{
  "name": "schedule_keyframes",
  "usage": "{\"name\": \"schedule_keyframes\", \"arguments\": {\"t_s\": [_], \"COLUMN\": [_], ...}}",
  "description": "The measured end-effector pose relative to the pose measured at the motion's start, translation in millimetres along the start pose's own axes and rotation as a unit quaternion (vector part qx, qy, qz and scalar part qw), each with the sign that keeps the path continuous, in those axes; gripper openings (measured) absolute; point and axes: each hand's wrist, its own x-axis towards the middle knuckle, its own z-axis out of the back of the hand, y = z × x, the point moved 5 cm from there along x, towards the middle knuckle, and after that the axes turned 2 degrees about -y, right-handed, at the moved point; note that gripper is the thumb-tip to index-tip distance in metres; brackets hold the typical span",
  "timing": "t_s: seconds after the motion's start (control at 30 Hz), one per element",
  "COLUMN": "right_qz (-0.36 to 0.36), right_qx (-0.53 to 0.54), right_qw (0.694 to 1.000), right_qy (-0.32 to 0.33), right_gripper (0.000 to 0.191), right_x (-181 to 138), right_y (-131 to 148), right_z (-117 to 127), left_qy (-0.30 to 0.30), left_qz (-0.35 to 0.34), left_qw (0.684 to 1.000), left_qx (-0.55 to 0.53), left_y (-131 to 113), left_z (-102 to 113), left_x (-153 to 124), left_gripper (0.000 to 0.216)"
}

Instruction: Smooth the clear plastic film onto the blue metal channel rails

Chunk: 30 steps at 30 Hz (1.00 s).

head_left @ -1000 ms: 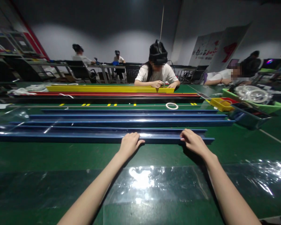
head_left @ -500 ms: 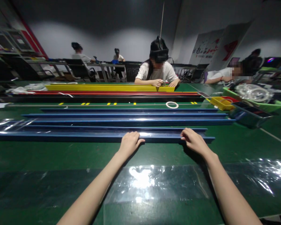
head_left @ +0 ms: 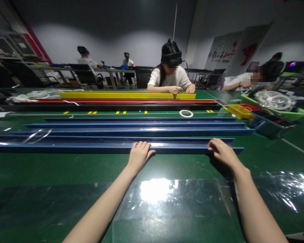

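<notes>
Nearest blue channel [head_left: 78,149]: right hand [head_left: 222,152] holds its near wall [head_left: 179,150] close to the right end; left hand [head_left: 140,156] lies over that wall farther left, grip undeterminable.

Workshop: green table [head_left: 182,167] across lower frame, blue channels [head_left: 172,150] laid out mid-frame, bins [head_left: 239,113] at right. Worker [head_left: 170,77] in headgear bent over table, upper centre; desks [head_left: 112,71], chairs [head_left: 83,75] upper left.

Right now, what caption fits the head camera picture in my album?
Left hand and right hand on the nearest blue channel, a yellow strip across the green tabletop.
</notes>
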Motion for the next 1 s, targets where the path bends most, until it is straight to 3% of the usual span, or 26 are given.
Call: {"name": "schedule_keyframes", "arguments": {"t_s": [0.27,0.37,0.5,0.7,1.0], "right_qz": [-0.013,-0.013,0.011,0.089,0.081], "right_qx": [-0.044,-0.065,-0.035,0.084,0.068], "right_qw": [0.999,0.998,0.999,0.992,0.994], "right_qy": [0.01,0.006,-0.016,-0.017,-0.022], "right_gripper": [0.005,0.012,0.023,0.02,0.009], "right_x": [-1,1,8,19,22], "right_y": [-9,-4,26,87,87], "right_z": [0,1,-6,-31,-35], "left_qy": [0.003,0.002,0.003,-0.004,-0.007], "left_qz": [0.002,0.009,0.015,0.014,0.016], "left_qw": [1.0,1.0,1.0,0.999,0.999], "left_qx": [0.018,0.021,0.024,0.035,0.027], "left_y": [-2,-2,-2,-1,2], "left_z": [-6,-5,-5,-4,1], "left_x": [1,1,2,2,4], "left_gripper": [0.035,0.035,0.034,0.035,0.04]}}
